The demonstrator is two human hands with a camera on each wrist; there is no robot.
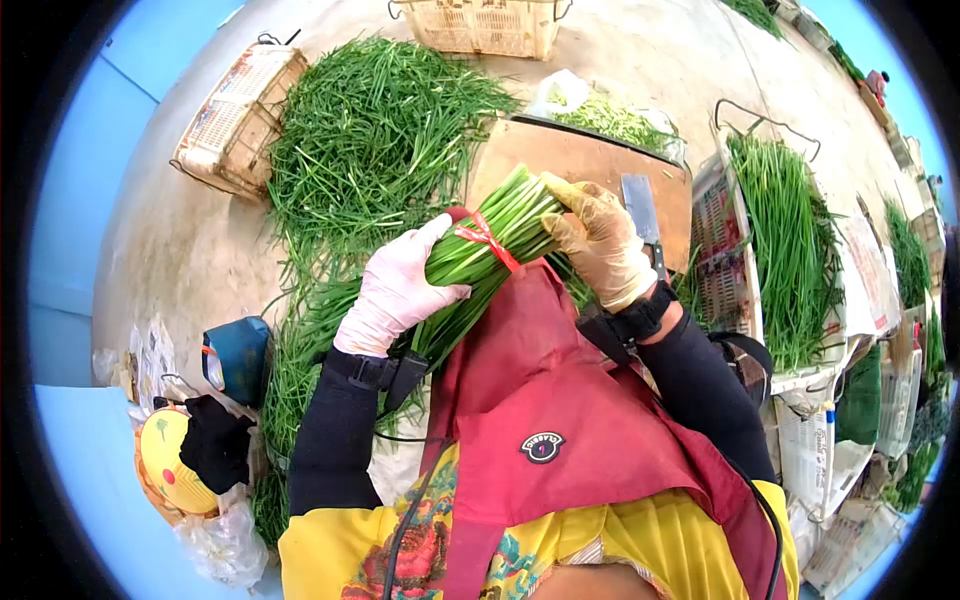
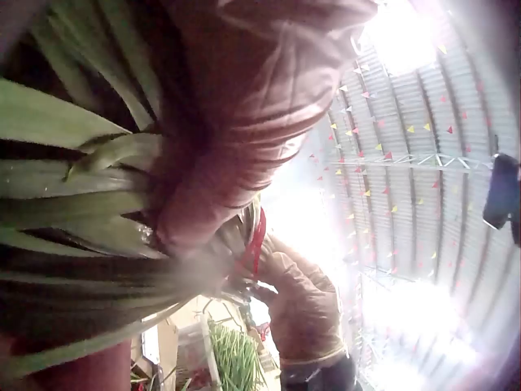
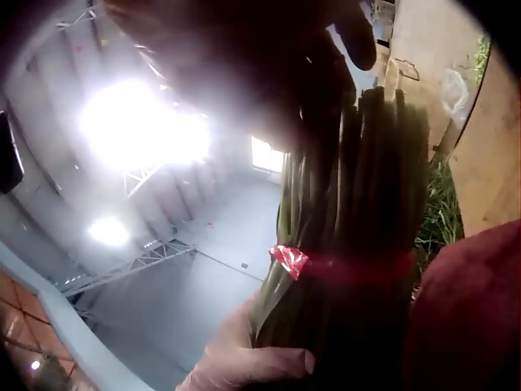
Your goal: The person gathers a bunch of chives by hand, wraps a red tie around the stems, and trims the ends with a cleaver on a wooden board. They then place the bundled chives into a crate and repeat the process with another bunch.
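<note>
In the head view a bundle of long green stalks (image 1: 490, 240) lies across the front of the body, a red tie (image 1: 487, 241) round it near its pale ends. The gloved left hand (image 1: 400, 285) grips the bundle just below the tie, thumb on top. At the pale ends, the right hand (image 1: 603, 240), in a yellowish glove, has its bent fingers and thumb on the stalks. In the right wrist view the tie (image 3: 290, 261) circles the stalks (image 3: 358, 179), with the left hand (image 3: 244, 358) beneath it. The left wrist view shows leaves (image 2: 73, 195) beside the left hand (image 2: 244, 114).
A board (image 1: 590, 165) with a cleaver (image 1: 640, 208) on it lies beyond the hands. Loose greens (image 1: 380, 130) are heaped at the left, beside a crate (image 1: 235, 120). Another crate (image 1: 480, 25) stands at the back. Crated greens (image 1: 785, 240) stand at the right.
</note>
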